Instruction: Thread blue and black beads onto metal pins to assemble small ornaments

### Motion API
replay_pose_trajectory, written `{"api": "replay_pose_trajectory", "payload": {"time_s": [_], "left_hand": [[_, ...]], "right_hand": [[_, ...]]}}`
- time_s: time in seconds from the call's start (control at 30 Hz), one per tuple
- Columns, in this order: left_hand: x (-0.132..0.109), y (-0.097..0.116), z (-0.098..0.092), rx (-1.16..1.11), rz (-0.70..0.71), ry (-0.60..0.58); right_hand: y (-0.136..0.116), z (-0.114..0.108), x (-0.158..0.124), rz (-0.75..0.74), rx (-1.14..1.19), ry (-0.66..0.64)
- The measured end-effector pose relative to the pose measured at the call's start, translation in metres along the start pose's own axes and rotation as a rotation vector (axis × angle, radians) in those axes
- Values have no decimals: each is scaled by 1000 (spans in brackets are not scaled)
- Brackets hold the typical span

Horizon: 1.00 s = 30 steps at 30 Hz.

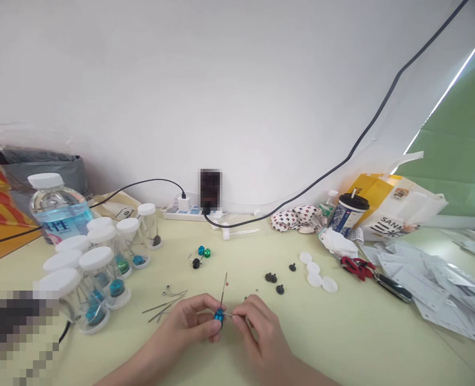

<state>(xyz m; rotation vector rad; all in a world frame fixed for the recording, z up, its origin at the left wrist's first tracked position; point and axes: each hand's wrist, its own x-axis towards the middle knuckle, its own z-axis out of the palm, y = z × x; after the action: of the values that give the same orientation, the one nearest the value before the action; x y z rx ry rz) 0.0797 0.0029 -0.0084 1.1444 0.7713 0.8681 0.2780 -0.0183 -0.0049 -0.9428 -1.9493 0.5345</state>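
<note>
Between the thumb and fingers of my left hand (195,321) is a small shiny blue metal part (219,315). A thin dark rod (223,292) sticks up from it. My right hand (257,324) pinches a thin metal piece (228,314) whose left end meets the blue part's side. Left of my left hand, several thin metal rods (161,308) lie on the table. Beyond my hands are a blue knob (201,250), a green knob (207,253) and a black knob (196,263). Black rubber pieces (280,289) lie to the right.
White-capped clear jars (117,287) and a large bottle (60,212) stand at left. A power strip (189,214) sits by the wall. White discs (313,279), red-handled pliers (356,267), a cup (347,214), a paper bag (394,206) and flat packets (442,295) lie at right.
</note>
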Motion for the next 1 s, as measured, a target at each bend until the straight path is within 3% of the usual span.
{"api": "replay_pose_trajectory", "payload": {"time_s": [0.63,1.0], "left_hand": [[-2,6,2,70,-51,-38],[2,-5,0,79,19,-52]], "right_hand": [[0,-3,1,-125,-109,-5],[2,-1,5,-263,-326,128]]}}
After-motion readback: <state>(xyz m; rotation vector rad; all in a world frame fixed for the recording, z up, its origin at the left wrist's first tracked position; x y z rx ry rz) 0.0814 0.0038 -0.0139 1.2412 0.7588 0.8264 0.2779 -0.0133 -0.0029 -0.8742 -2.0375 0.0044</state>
